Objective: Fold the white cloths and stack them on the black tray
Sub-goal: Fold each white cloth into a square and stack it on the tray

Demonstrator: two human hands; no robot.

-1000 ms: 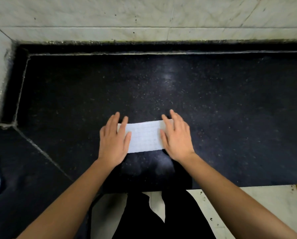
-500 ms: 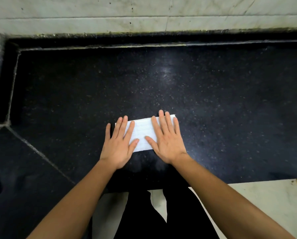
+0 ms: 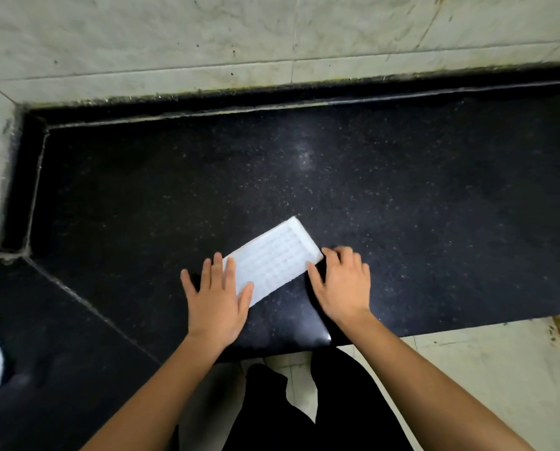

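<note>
Black counter (image 3: 402,190) | left hand (image 3: 216,301) flat on white cloth (image 3: 272,262) | right hand (image 3: 343,284) at corner, grip unclear

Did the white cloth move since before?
Yes. The white cloth turned. It lay along the counter's front edge, and now it sits slanted, with its right end swung toward the wall.
</note>
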